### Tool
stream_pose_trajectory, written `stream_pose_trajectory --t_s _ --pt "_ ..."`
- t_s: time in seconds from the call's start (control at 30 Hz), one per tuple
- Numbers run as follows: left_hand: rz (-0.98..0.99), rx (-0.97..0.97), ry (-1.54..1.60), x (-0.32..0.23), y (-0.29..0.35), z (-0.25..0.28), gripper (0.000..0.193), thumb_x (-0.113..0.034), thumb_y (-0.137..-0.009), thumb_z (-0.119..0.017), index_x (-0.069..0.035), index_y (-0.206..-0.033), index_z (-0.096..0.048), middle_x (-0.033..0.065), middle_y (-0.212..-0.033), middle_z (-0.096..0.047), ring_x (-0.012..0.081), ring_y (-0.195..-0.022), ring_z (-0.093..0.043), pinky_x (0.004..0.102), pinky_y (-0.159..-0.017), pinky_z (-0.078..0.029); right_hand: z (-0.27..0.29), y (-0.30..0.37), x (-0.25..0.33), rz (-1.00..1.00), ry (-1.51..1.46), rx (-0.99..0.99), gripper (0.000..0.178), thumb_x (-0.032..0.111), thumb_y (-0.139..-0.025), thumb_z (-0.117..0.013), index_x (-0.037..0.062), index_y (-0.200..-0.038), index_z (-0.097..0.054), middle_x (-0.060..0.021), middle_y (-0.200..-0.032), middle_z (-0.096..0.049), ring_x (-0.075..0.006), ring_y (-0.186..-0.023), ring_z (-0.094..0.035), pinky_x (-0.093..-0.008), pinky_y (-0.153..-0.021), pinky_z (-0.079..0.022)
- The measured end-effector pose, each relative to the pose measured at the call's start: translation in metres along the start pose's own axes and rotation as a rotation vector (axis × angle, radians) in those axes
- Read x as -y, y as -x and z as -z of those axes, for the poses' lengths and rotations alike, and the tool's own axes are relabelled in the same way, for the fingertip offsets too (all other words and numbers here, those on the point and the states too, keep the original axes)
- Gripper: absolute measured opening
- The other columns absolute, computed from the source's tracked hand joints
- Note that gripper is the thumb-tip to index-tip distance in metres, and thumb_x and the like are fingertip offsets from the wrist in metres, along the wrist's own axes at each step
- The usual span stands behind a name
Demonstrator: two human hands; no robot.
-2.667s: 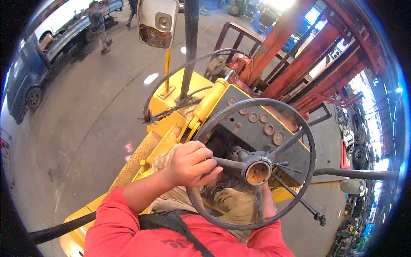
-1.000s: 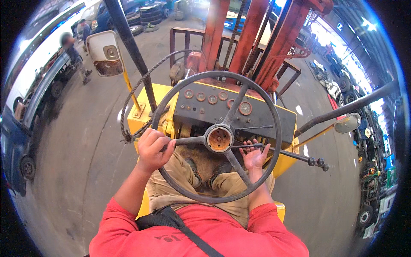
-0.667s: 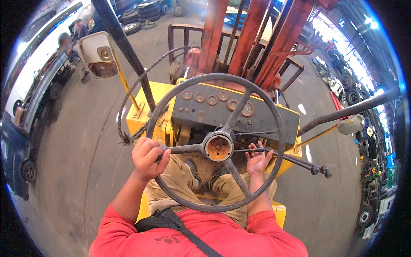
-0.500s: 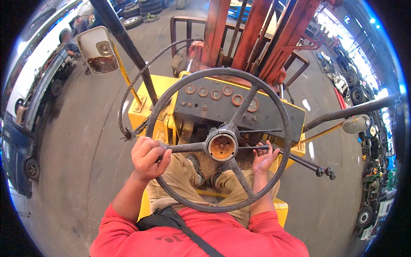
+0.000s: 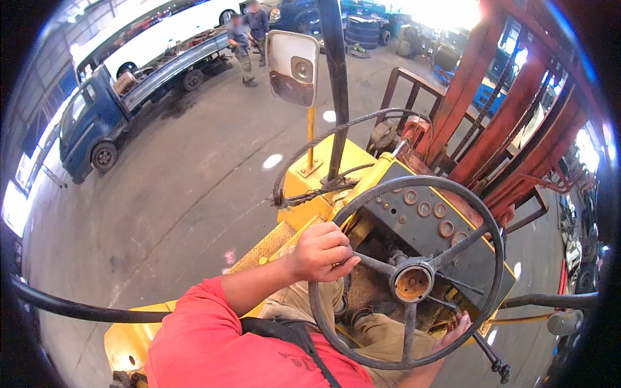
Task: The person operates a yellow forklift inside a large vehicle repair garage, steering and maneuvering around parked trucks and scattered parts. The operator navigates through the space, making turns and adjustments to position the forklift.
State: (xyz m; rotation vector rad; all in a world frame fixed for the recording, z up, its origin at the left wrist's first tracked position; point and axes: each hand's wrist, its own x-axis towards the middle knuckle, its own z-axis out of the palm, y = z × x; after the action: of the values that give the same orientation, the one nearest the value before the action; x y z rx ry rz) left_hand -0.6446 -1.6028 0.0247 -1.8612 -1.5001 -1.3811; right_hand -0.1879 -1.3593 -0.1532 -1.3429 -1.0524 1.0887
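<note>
A large black steering wheel point(image 5: 413, 282) with a rusty, open hub fills the space in front of me. My left hand point(image 5: 323, 253) is closed round its left rim, where a spoke meets it. On the other side, my right hand point(image 5: 457, 328) has its fingers curled at the black end of a lever point(image 5: 445, 303) that sticks out from the steering column, below the wheel; the rim partly covers this hand. Beyond the wheel, the dark dashboard point(image 5: 402, 220) carries several round gauges. Black-knobbed levers point(image 5: 497, 364) stand to the right.
Ahead rises the forklift's red mast point(image 5: 482, 110). A mirror point(image 5: 292, 68) and a frayed steel cable point(image 5: 323, 132) are at the front left. Farther left, a blue flatbed truck point(image 5: 97, 123) is parked, with two people point(image 5: 242, 48) standing beside it. Stacked tyres point(image 5: 363, 32) lie farther off.
My view has swung to the left, so the truck and the two people show more fully. Both hands keep their places, left on the wheel and right at the column lever.
</note>
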Motion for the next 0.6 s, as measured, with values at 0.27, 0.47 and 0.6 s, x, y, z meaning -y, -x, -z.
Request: stream_pose_trajectory --t_s 0.27,0.47,0.6 --pt "-0.009 -0.008 0.007 0.000 0.001 0.003 0.019 -0.007 -0.075 -0.086 -0.008 -0.079 -0.068 0.0057 -0.080 -0.063 0.0251 -0.068 -0.061 0.0369 -0.059 -0.050 0.055 0.078 0.152 0.669 0.615 -0.077 0.028 0.026 -0.102 -0.067 -0.0016 -0.107 -0.073 -0.0121 -0.095 -0.073 -0.0268 -0.083 -0.067 -0.0375 -0.078 -0.054" --pt "-0.021 -0.008 -0.008 -0.005 0.000 0.004 0.019 -0.007 -0.074 -0.086 -0.008 -0.078 -0.067 0.0059 -0.080 -0.063 0.0251 -0.068 -0.061 0.0369 -0.059 -0.049 0.063 0.093 0.243 1.050 1.219 -0.404 0.030 0.033 -0.097 -0.075 0.0055 -0.107 -0.079 -0.0088 -0.097 -0.077 -0.0278 -0.086 -0.070 -0.0416 -0.082 -0.056" --pt "-0.033 -0.020 0.024 0.003 0.003 -0.002 0.019 -0.007 -0.074 -0.086 -0.008 -0.077 -0.067 0.0062 -0.080 -0.063 0.0254 -0.068 -0.061 0.0369 -0.059 -0.049 0.099 0.012 0.187 1.060 1.011 -0.224 0.026 0.015 -0.108 -0.058 -0.0072 -0.109 -0.071 -0.0207 -0.105 -0.072 -0.0324 -0.096 -0.069 -0.0430 -0.085 -0.054"
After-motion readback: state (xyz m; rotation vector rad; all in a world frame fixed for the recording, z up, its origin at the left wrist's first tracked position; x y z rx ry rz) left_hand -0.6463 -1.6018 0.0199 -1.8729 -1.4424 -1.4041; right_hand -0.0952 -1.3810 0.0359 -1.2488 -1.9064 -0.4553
